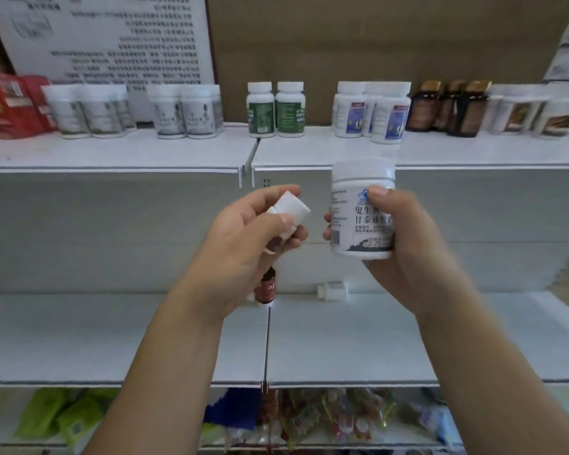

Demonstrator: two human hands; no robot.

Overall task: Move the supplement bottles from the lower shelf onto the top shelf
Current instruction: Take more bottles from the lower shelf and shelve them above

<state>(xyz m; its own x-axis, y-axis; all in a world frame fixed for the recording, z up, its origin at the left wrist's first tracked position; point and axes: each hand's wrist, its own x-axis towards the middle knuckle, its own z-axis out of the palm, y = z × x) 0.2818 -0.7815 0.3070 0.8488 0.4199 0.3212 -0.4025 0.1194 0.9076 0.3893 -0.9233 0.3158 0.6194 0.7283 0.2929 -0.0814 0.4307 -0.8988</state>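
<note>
My right hand (404, 238) grips a large white supplement jar (358, 198) with dark lettering, upright, just below the top shelf edge. My left hand (243, 234) holds a small white bottle (288, 210), tilted, its cap pointing up and right. On the lower shelf (112, 336) stand a small red-labelled bottle (267, 287), partly hidden by my left wrist, and a small white bottle (332, 289) lying on its side. The top shelf (145, 152) carries rows of bottles at its back.
On the top shelf stand white bottles (89, 113), two green-labelled bottles (276, 110), blue-labelled bottles (372, 110), dark amber bottles (450, 108) and red boxes (10, 106). A printed board (112, 37) leans behind. Packaged goods (309, 418) fill the bottom shelf.
</note>
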